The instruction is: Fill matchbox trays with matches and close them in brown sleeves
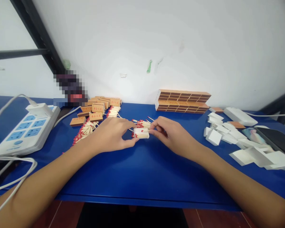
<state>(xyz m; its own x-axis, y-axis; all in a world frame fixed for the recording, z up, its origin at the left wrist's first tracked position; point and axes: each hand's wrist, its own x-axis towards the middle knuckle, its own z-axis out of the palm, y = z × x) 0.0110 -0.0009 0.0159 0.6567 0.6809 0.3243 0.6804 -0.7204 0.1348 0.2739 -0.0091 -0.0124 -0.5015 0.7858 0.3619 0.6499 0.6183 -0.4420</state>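
Note:
My left hand (112, 134) grips a small white matchbox tray (145, 129) at its left end, thumb on the near side and fingers on the far side. Matches (142, 135) lie lengthwise inside, most of their red heads toward the left. My right hand (169, 133) is closed in a pinch against the tray's right end; what sits between its fingertips is too small to make out. Just behind the tray lies a small heap of loose matches (143, 123). A larger pile of matches (85, 130) is partly hidden by my left hand.
Orange matchboxes (97, 108) lie in a pile at the back left. Stacked matchboxes (182, 103) stand against the wall. White trays (214, 136) and a dark phone (275, 139) are on the right. A power strip (28, 129) with cables sits on the left of the blue table (142, 177).

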